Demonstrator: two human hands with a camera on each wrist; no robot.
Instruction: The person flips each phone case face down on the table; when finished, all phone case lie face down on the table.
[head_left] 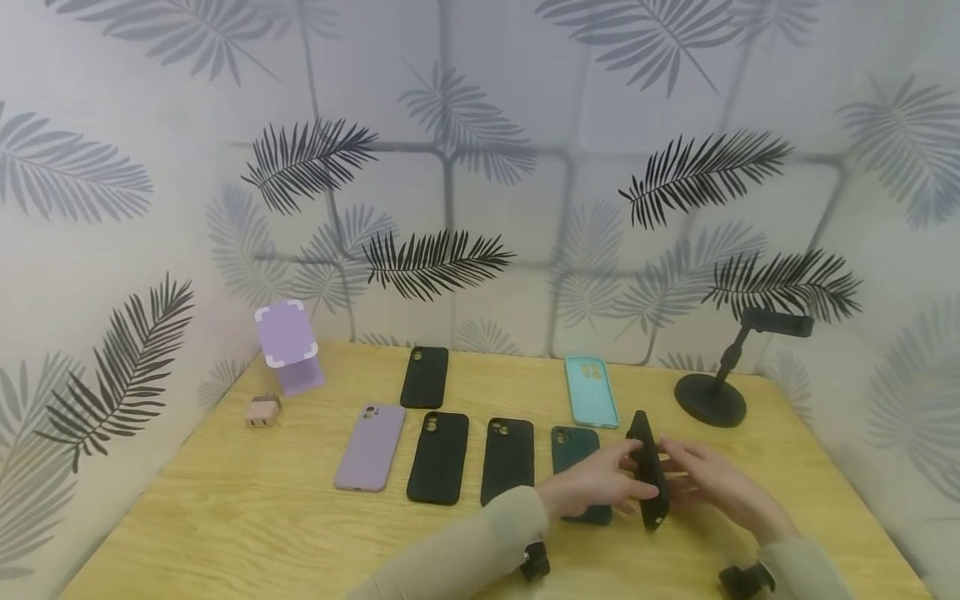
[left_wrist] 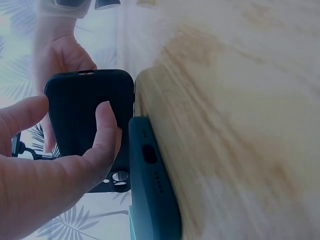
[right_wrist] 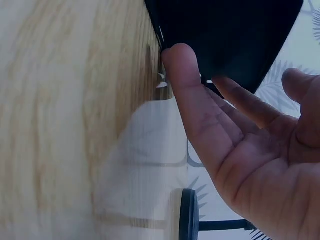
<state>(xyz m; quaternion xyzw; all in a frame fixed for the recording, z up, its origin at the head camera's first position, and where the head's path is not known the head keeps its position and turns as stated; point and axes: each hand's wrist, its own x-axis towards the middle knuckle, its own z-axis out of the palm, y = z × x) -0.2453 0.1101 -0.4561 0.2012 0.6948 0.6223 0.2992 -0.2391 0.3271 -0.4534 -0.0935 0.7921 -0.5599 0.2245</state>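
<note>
A black phone case (head_left: 649, 460) with camera holes stands on its long edge on the table, between the two hands. My left hand (head_left: 596, 482) grips it from the left. In the left wrist view, one fingertip is at the edge of the case (left_wrist: 75, 125) and another lies against its face. On the other side is my right hand (head_left: 720, 487). In the right wrist view, its fairly straight fingers (right_wrist: 192, 95) touch the case (right_wrist: 230, 35) near its lower end, the thumb apart. Under the left hand lies a dark green case (head_left: 573, 446), partly hidden.
Black cases (head_left: 438, 458) and a lilac case (head_left: 371, 447) lie leftward; a turquoise case (head_left: 592, 392) lies behind. A black stand (head_left: 710, 400) is at the back right. A purple stand (head_left: 288, 337) and a pink charger plug (head_left: 262, 412) are at the back left.
</note>
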